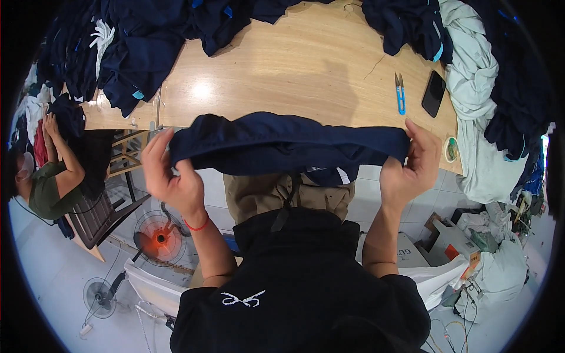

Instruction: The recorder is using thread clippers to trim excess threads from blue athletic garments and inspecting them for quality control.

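Cloth of dark navy (288,141), soft and drawn out into a long folded band, is stretched between two bare hands along the near edge of a pale wood-grain table (282,70), overlapping that edge in view. The left hand (175,172) pinches one end between thumb and curved fingers; the right hand (412,167) grips the other end in the same way. The band sags a little and opens in a narrow slit along its length. A thin red cord bracelet (197,225) circles the left wrist.

On the table's right part lie small snips with bright blue handles (401,100) and, just beside them, a black rectangular phone (434,94). Crumpled dark navy garments (141,59) cover the table's far left corner, with a limp white glove (103,38) among them. Wrinkled pale grey-green fabric (469,65) drapes over the table's right edge. Left of the table sits a person in a dark green top (53,191), both hands raised near dark cloth. Below the table's left side stands a round fan with an orange centre (160,238).
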### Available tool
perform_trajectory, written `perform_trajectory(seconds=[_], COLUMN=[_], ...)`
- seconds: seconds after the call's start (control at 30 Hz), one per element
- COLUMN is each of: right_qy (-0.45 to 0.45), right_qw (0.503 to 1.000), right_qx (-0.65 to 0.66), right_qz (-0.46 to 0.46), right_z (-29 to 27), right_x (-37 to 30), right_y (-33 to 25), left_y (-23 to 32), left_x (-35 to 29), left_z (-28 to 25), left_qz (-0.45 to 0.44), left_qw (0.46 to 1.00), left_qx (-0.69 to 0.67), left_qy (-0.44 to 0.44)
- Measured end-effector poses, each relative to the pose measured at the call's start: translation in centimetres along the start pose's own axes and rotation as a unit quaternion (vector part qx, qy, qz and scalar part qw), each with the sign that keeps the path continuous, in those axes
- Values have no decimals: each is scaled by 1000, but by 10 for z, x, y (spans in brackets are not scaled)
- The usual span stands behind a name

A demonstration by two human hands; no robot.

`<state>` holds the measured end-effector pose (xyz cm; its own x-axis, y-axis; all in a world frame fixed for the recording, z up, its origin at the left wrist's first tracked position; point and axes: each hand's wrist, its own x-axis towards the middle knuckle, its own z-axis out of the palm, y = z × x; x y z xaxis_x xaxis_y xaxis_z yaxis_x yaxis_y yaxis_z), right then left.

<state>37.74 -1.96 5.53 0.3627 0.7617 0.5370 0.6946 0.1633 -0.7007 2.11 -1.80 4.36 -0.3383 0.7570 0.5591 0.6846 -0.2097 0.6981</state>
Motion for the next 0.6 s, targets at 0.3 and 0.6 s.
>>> perform_trajectory(seconds=[0.3, 0.6], right_qy=[-132, -218], right_qw=[965, 914], right_qx=[129, 229], right_qz=[184, 254], right_z=[16, 2], right_x=[-19, -12], right_y=[59, 35], left_y=[6, -1], left_x=[-33, -22], left_z=[23, 20], left_qz=[-192, -323], left_qw=[917, 903], left_qx=[91, -223], left_qy=[-338, -178])
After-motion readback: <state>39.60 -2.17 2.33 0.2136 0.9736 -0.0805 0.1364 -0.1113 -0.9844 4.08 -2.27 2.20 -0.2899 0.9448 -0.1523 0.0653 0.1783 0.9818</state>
